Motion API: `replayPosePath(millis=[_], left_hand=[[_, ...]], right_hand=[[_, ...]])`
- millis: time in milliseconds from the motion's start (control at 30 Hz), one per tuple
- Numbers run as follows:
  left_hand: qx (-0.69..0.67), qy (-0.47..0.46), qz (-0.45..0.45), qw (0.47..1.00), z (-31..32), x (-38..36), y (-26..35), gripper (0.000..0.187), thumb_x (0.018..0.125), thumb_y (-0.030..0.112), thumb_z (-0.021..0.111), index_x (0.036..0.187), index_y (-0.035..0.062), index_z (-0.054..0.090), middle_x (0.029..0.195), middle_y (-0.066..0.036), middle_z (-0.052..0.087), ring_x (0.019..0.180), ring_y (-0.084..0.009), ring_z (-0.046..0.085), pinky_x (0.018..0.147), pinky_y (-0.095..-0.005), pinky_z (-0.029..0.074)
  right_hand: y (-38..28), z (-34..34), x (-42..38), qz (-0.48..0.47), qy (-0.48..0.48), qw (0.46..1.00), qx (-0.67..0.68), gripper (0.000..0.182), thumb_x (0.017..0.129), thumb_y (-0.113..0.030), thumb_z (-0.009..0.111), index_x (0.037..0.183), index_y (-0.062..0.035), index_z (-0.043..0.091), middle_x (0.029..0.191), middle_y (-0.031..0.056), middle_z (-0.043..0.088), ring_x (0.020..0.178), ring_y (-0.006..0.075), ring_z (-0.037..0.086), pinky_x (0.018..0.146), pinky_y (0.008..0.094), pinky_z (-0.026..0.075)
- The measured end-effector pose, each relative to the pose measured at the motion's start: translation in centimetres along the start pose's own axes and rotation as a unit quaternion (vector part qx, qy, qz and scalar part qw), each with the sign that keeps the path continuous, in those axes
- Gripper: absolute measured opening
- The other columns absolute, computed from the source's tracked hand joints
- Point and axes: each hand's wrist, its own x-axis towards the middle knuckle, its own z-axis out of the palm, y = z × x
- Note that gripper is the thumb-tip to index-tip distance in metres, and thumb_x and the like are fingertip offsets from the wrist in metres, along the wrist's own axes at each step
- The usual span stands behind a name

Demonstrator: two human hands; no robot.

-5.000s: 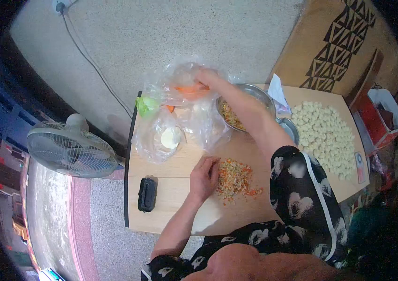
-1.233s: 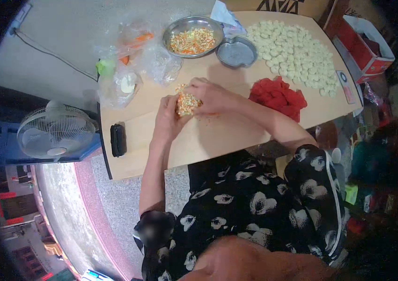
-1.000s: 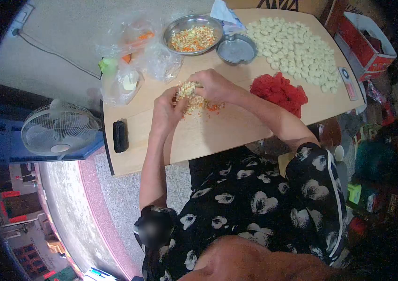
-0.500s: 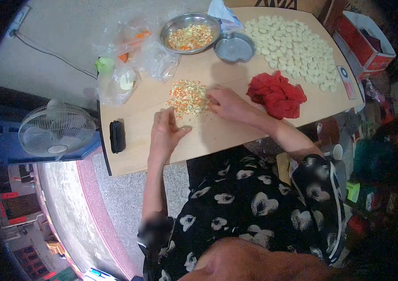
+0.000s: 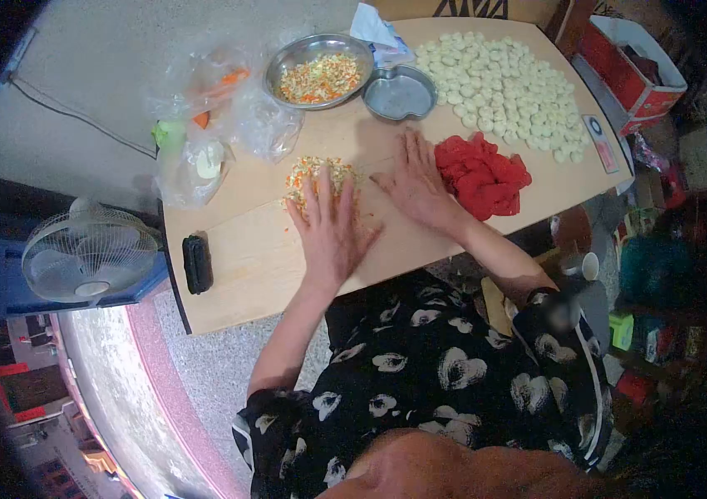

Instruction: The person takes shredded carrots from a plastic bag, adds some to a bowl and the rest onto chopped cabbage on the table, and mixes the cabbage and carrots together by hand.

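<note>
Pale wood fills most of the view: a low counter set on a speckled floor, with a table fan standing off its left edge. Across the far right of the counter lies a broad spread of small dough balls, and just near of them a crumpled red cloth. At the far left sit clear plastic bags holding bits of carrot and other vegetable; beside them a steel bowl of chopped mix, then an empty heart-shaped tin. A small black case lies near the left edge.

The left hand is laid flat, fingers spread, its fingertips resting on the near side of a mound of chopped vegetables — so the mound lies straight ahead of it, toward the far side. The right hand is also flat and spread, palm down on bare wood between the mound and the cloth, holding nothing. Of the two, the left is the nearer to the mound — it is touching it.
</note>
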Motion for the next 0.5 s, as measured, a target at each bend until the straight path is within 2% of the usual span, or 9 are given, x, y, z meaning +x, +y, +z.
replayPosePath(millis=[67,100,167,200,300,333,400,500], left_hand=[[0.038,0.058,-0.014,0.998,0.9,1.3,-1.9,0.093,0.078,0.050,0.075,0.152,0.0135,0.032,0.160,-0.020,0.018,0.146,-0.0455,0.016,0.111,-0.0684,0.016],[0.040,0.050,-0.016,0.998,0.6,1.5,-2.5,0.093,0.078,0.048,0.075,0.153,0.0135,0.031,0.160,-0.020,0.018,0.146,-0.0453,0.016,0.111,-0.0682,0.016],[0.044,0.034,-0.020,0.998,-0.4,2.0,-3.9,0.092,0.080,0.046,0.074,0.153,0.0134,0.030,0.160,-0.020,0.018,0.146,-0.0448,0.016,0.111,-0.0679,0.016],[0.032,0.034,-0.029,0.998,-0.5,1.7,-4.6,0.098,0.078,0.046,0.076,0.154,0.0106,0.025,0.160,-0.021,0.019,0.146,-0.0463,0.015,0.112,-0.0671,0.016],[-0.050,0.033,-0.064,0.996,-0.8,-0.2,-6.8,0.106,0.076,0.052,0.075,0.154,0.0053,0.021,0.159,-0.025,0.018,0.146,-0.0482,0.014,0.113,-0.0664,0.015],[-0.036,0.021,-0.060,0.997,-0.6,-1.0,-7.6,0.114,0.073,0.058,0.075,0.153,0.0003,0.018,0.157,-0.030,0.018,0.145,-0.0498,0.014,0.114,-0.0646,0.015],[-0.043,0.002,-0.059,0.997,-0.4,-1.7,-8.1,0.118,0.071,0.062,0.075,0.152,-0.0022,0.018,0.155,-0.032,0.020,0.144,-0.0506,0.016,0.114,-0.0634,0.017],[-0.052,-0.013,-0.038,0.998,-0.4,-1.0,-8.1,0.123,0.068,0.061,0.078,0.151,-0.0054,0.017,0.153,-0.033,0.023,0.143,-0.0505,0.020,0.115,-0.0589,0.020]], right_hand=[[-0.5,1.6,-0.1,-0.077,-0.031,0.995,0.047,0.076,0.094,-0.033,0.060,0.145,0.0109,0.025,0.149,0.0338,0.029,0.142,0.0475,0.024,0.118,0.0534,0.020],[-1.3,1.5,0.1,-0.115,-0.046,0.990,0.072,0.076,0.095,-0.034,0.059,0.145,0.0109,0.024,0.149,0.0335,0.029,0.142,0.0466,0.025,0.118,0.0524,0.021],[-2.6,1.1,1.0,-0.178,-0.083,0.954,0.225,0.074,0.095,-0.033,0.059,0.145,0.0112,0.026,0.149,0.0321,0.031,0.142,0.0446,0.027,0.118,0.0503,0.022],[-3.2,0.5,1.4,-0.208,-0.102,0.925,0.299,0.074,0.095,-0.032,0.059,0.144,0.0114,0.026,0.148,0.0314,0.031,0.142,0.0436,0.028,0.117,0.0492,0.023],[-2.5,0.5,4.7,-0.166,-0.045,0.958,0.230,0.070,0.096,-0.033,0.057,0.144,0.0089,0.030,0.149,0.0291,0.033,0.140,0.0422,0.031,0.116,0.0474,0.026],[-2.1,1.0,5.9,-0.149,-0.021,0.967,0.203,0.068,0.096,-0.034,0.057,0.144,0.0079,0.031,0.148,0.0286,0.034,0.139,0.0421,0.032,0.116,0.0471,0.027],[-1.9,3.4,8.1,-0.119,0.040,0.983,0.135,0.066,0.097,-0.035,0.055,0.143,0.0056,0.033,0.147,0.0284,0.037,0.137,0.0432,0.035,0.115,0.0478,0.028],[-2.3,5.7,8.5,-0.137,0.058,0.984,0.094,0.058,0.098,-0.034,0.052,0.142,0.0022,0.039,0.143,0.0264,0.044,0.134,0.0415,0.041,0.114,0.0473,0.030]])
